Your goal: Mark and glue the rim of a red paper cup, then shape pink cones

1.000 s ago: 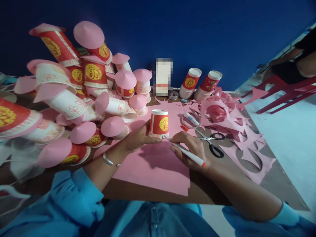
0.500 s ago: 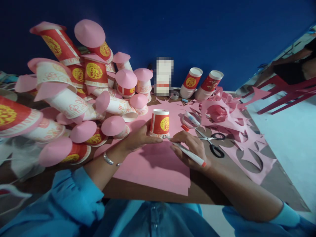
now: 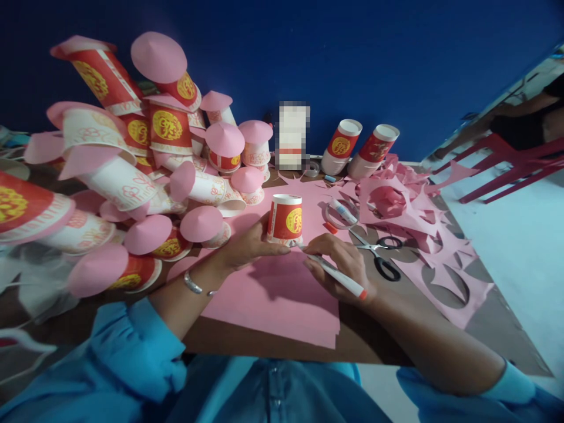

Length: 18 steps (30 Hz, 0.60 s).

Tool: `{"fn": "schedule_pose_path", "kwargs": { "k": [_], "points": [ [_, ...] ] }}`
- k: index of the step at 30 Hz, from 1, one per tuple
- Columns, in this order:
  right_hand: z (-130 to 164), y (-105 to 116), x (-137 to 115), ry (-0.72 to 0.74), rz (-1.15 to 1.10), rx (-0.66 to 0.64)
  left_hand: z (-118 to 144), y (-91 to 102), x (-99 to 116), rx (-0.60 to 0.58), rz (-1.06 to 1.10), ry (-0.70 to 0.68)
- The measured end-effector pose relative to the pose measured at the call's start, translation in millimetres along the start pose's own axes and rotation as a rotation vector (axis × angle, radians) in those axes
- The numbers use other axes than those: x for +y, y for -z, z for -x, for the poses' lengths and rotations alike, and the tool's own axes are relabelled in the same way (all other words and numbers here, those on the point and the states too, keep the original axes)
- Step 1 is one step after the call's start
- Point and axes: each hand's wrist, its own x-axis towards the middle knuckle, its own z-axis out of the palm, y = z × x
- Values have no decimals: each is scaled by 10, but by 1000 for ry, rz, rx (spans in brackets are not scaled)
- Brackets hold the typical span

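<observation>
An upside-down red paper cup [image 3: 285, 219] with a yellow emblem stands on a pink paper sheet [image 3: 282, 294] in the middle of the table. My left hand [image 3: 247, 245] presses against the cup's base, fingers flat on the paper. My right hand [image 3: 341, 264] grips a white pen with a red end [image 3: 339, 276], its tip touching the paper at the cup's rim.
A big pile of cups with pink paper cone lids [image 3: 132, 170] fills the left. Scissors [image 3: 379, 255], a tape roll [image 3: 341, 214] with a glue tube and cut pink scraps [image 3: 423, 235] lie to the right. Two cup stacks [image 3: 361, 147] lean at the blue wall. Red chairs [image 3: 511, 164] stand at right.
</observation>
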Motion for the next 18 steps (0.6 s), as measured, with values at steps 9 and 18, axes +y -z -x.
{"fn": "schedule_pose_path", "kwargs": {
  "k": [9,18],
  "points": [
    [-13,17,-20,14,6,-7,15,-35,15,7,14,-8],
    [-45,7,-4,65,18,26,3,-20,-17,18,40,-22]
  ]
}}
